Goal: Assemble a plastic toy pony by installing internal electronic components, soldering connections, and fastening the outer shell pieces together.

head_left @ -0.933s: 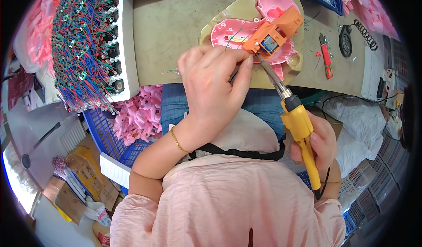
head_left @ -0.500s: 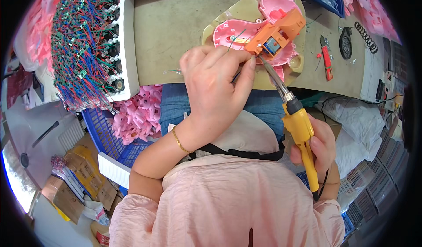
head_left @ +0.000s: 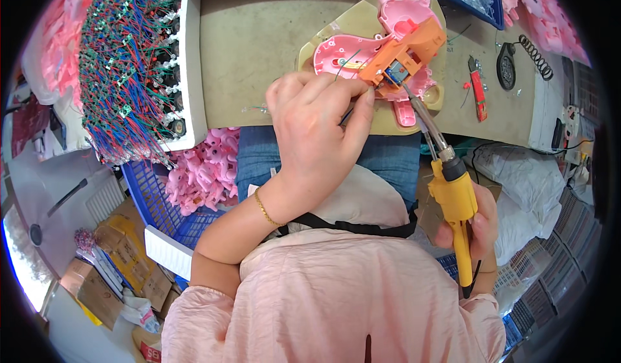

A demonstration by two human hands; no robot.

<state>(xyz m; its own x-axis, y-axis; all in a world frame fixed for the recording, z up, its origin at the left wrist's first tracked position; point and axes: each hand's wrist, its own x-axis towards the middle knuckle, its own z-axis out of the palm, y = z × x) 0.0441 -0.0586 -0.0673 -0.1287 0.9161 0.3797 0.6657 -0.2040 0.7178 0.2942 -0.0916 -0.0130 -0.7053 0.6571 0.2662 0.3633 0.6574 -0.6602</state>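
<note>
My right hand (head_left: 482, 224) grips a yellow soldering iron (head_left: 454, 192) with a black collar and a metal tip. The tip points at the near edge of an orange plastic housing (head_left: 424, 40), beside a blue part (head_left: 396, 73) in its opening. At the housing's near left end, my left hand (head_left: 317, 107) is closed in a pinch on a thin dark wire (head_left: 347, 115), mostly hidden by the fingers. The housing rests on a pink toy shell (head_left: 333, 47) with wires inside, lying in a beige holder (head_left: 307, 56).
At the left, a white box (head_left: 193, 59) holds many wired parts (head_left: 126, 59). Red-handled cutters (head_left: 478, 91), a black tag with a coiled cord (head_left: 506, 67) and blue trays (head_left: 495, 4) lie right. Below the table, a blue basket (head_left: 145, 185) holds pink toy parts (head_left: 204, 169).
The soldering iron has shifted right and slightly down, its tip moving away from my left fingertips along the housing's edge. My left hand stays almost in place.
</note>
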